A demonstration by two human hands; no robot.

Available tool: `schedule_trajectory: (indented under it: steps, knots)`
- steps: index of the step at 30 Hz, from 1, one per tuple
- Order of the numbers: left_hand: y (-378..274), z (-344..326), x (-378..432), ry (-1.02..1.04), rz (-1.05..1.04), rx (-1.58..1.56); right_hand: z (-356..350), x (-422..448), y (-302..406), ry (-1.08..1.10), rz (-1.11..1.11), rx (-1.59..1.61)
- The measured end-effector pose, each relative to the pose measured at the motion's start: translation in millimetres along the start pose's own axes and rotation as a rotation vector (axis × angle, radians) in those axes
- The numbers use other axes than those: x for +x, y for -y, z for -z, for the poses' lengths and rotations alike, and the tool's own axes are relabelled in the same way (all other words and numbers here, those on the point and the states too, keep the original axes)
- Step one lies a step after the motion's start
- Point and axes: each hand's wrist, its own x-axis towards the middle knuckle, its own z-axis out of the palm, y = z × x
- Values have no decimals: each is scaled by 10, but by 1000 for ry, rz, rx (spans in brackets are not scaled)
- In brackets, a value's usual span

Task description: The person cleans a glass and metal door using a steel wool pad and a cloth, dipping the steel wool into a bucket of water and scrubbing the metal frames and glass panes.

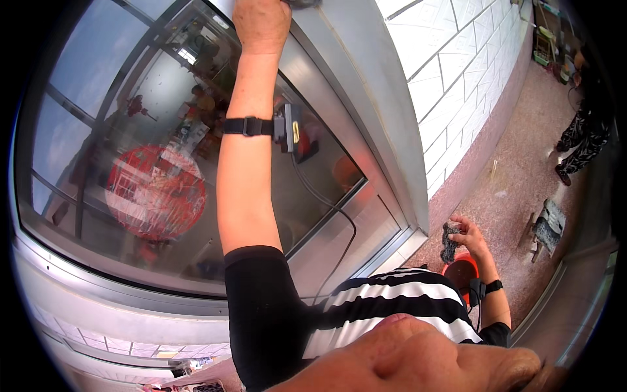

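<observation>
At the top edge, my left hand (pixel 262 24) is raised against the metal frame (pixel 323 93) of a glazed door, its fingers cut off by the picture's rim. A dark grey thing (pixel 302 3) shows beside it, too cropped to identify. Low on the right, my right hand (pixel 468 238) pinches a dark grey, crumpled rag or scrubbing mesh (pixel 448 242) between thumb and fingers. Just below that hand stands a red bucket (pixel 460 272), partly hidden by my forearm and striped shirt. A worn red round decal (pixel 156 193) sticks to the door's glass pane (pixel 171 112).
Wall tiles (pixel 450 78) run beside the door. A small stool (pixel 548 225) with a patterned cover stands on the speckled floor (pixel 494 196). Another person (pixel 585 132) in dark patterned trousers is at the far right. A black cable (pixel 350 220) hangs from my left wrist device (pixel 289 128).
</observation>
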Motion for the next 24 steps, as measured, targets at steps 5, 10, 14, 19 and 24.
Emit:
schedule_trajectory:
  steps: [5,10,14,19,24]
  knots:
    - [-174,-29,-890,198,-81,343,88,50,-17,-24,21,10]
    - [-744,-108,-1936,442,17,221,197,31,-70,-57,31,1]
    - [-1127,-39,-2839,684,16,59,176,-6,-84,-53,23,-28]
    - [-1580,-32,-3759,1034,117,-158,142,9,-212,-47,16,-70]
    - [-1586,121,-3604,908,511,-392,-2,12,-192,17,-6,-99]
